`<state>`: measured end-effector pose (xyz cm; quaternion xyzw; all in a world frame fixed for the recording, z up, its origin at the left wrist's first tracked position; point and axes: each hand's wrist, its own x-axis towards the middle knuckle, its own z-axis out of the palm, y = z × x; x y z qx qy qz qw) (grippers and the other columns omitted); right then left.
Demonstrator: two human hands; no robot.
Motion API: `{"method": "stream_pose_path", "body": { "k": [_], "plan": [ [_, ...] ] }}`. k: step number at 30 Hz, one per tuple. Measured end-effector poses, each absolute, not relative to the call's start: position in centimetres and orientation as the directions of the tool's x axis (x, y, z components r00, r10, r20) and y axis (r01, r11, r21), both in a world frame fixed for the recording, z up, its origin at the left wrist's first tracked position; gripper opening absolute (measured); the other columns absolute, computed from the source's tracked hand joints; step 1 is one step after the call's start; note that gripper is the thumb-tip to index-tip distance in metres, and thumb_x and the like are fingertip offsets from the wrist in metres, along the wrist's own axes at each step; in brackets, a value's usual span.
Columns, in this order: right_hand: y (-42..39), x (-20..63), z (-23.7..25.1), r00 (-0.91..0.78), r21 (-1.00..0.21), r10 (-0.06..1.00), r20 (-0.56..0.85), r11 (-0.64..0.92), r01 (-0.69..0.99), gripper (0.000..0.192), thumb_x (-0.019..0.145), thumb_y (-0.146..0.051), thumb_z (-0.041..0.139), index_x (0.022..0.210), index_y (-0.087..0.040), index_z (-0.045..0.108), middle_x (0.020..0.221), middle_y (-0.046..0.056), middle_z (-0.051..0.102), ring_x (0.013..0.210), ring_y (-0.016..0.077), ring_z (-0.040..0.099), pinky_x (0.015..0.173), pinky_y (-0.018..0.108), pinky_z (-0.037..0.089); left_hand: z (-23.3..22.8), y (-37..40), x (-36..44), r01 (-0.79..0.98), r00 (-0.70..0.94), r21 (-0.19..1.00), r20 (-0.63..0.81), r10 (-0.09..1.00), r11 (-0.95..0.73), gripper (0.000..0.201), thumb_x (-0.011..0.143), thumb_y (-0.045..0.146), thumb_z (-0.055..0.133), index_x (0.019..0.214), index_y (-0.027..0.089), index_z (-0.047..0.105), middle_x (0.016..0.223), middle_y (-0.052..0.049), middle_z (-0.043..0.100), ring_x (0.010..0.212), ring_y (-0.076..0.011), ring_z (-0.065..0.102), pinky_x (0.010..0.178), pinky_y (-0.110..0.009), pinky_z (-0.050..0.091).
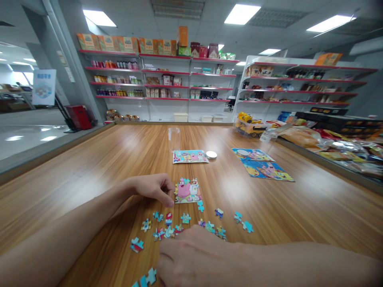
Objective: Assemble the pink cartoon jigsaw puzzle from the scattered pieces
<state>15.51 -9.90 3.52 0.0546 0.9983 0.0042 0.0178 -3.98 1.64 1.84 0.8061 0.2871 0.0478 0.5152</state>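
Observation:
The partly assembled jigsaw puzzle (188, 192), with a pink cartoon figure, lies flat on the table. At its left edge my left hand (155, 189) rests with its fingers curled in and the thumb pointing down; nothing shows in it. My right hand (191, 255) is low in front, back upward and fingers bent under, so whatever they hold is hidden. Around it are several loose puzzle pieces, among them a light-blue piece (185, 218), a red and white piece (168, 218) and a yellow one (146, 225). Joined blue pieces (146, 278) lie left of the right hand.
Beyond the puzzle lie a picture card (190, 156), a clear jar (174, 139) and a white lid (211, 155). Two blue picture sheets (267, 170) are to the right. A box of yellow toys (249, 125) and packaged snacks (302, 137) stand farther off, before stocked shelves.

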Motion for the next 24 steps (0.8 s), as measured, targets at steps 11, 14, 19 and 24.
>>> {"method": "stream_pose_path", "body": {
  "k": [11,14,19,24],
  "plan": [
    [-10.1,15.9,4.9,-0.993,-0.229,0.116,0.017,0.967,0.109,0.015,0.092,-0.026,0.066,0.089,-0.011,0.069,0.073,0.002,0.068,0.058,0.0123,0.053,0.041,0.027,0.03,1.8,1.6,-4.0,0.421,0.829,0.854,-0.225,0.512,-0.306,0.038,0.076,0.04,0.073,0.057,0.014,0.053,0.049,0.005,0.041,0.047,-0.0075,0.031,0.042,-0.021,0.022],
    [-8.7,16.1,4.6,-0.974,-0.425,0.182,0.136,0.899,0.109,0.006,0.085,-0.016,0.073,0.089,-0.013,0.071,0.08,0.002,0.071,0.074,0.0126,0.062,0.057,0.022,0.043,1.8,1.7,-4.2,0.392,0.835,0.873,-0.206,0.511,-0.289,0.036,0.076,0.039,0.073,0.058,0.013,0.055,0.051,0.004,0.043,0.049,-0.0077,0.033,0.044,-0.021,0.023],
    [-1.2,18.5,4.0,-0.74,-0.629,0.563,0.368,0.737,0.248,0.011,0.083,-0.004,0.064,0.085,-0.014,0.07,0.077,0.001,0.069,0.068,0.0115,0.059,0.062,0.022,0.044,1.0,1.9,-4.5,0.309,0.824,0.924,-0.143,0.548,-0.224,0.041,0.076,0.043,0.074,0.059,0.014,0.053,0.052,0.005,0.042,0.048,-0.0077,0.033,0.045,-0.021,0.023],
    [5.4,21.7,1.4,-0.626,-0.704,0.733,0.267,0.592,0.393,0.011,0.082,-0.007,0.06,0.077,-0.013,0.067,0.072,0.002,0.066,0.067,0.0136,0.057,0.064,0.026,0.044,-0.7,1.5,-3.1,0.247,0.394,0.835,0.376,0.838,-0.491,0.048,0.084,0.044,0.067,0.054,0.015,0.043,0.05,0.006,0.035,0.046,-0.007,0.03,0.044,-0.021,0.021]
  ]
}}
